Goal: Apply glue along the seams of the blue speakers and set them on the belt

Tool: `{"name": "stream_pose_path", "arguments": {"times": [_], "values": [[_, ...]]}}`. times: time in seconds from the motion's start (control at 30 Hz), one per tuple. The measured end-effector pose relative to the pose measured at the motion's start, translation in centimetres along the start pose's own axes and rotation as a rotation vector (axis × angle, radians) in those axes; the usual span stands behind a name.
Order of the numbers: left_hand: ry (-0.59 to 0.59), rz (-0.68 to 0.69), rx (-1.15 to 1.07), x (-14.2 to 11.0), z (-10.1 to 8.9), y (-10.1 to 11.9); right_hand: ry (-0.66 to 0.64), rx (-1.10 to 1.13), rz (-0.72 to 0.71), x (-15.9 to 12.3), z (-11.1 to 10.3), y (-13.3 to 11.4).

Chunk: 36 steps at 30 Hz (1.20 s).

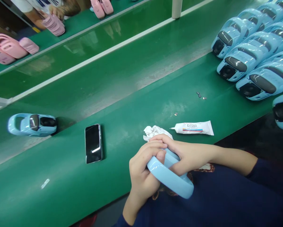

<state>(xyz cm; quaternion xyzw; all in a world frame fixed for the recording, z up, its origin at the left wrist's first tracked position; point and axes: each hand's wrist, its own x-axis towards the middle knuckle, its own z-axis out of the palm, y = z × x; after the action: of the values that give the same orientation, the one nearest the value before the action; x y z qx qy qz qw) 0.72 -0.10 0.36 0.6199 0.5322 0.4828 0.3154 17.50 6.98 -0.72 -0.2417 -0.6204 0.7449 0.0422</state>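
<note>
Both hands closed on one piece, held at the near edge of the green work surface (122,142), in front of the navy clothing. Piece: light blue glossy plastic body with loop handle (172,178), loop toward the viewer. Left hand (143,170) clamped around its left side, fingers curled; right hand (187,156) laid over the top and right side, its fingers meeting the left's. Front of the piece hidden by the hands.

Just beyond the hands: crumpled white tissue (156,132). Right of it, lying flat: white tube with pointed nozzle (194,127), nozzle toward the tissue. Label reads "D7000"; finer print too small to read; coloured stripe, red and blue visible, below the lettering.

Past the tube, tiny flat pieces: dark one (198,94), pale one (204,98), another small chip (176,114) nearer the tissue.

Left of the hands: black-screened smartphone (93,143), face up. Farther left, small pale strip (45,183) and, on the strip beyond the surface, single light blue handled unit (32,125) with dark panels.

Right: rows of light blue handled units (252,66), dark oval windows and black round fronts.

Across the line: person in white shirt (47,6), hands at stacked pink pieces (53,24); pink handled units (11,47) to the left. Dark marking on shirt, not legible.
</note>
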Motion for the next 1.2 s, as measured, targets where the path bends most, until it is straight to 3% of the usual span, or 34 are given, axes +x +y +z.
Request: {"name": "stream_pose_path", "arguments": {"times": [1.2], "values": [[-0.037,-0.06,-0.02,0.3,0.07,0.02,0.001,0.009,0.0,-0.13,-0.52,0.2]]}}
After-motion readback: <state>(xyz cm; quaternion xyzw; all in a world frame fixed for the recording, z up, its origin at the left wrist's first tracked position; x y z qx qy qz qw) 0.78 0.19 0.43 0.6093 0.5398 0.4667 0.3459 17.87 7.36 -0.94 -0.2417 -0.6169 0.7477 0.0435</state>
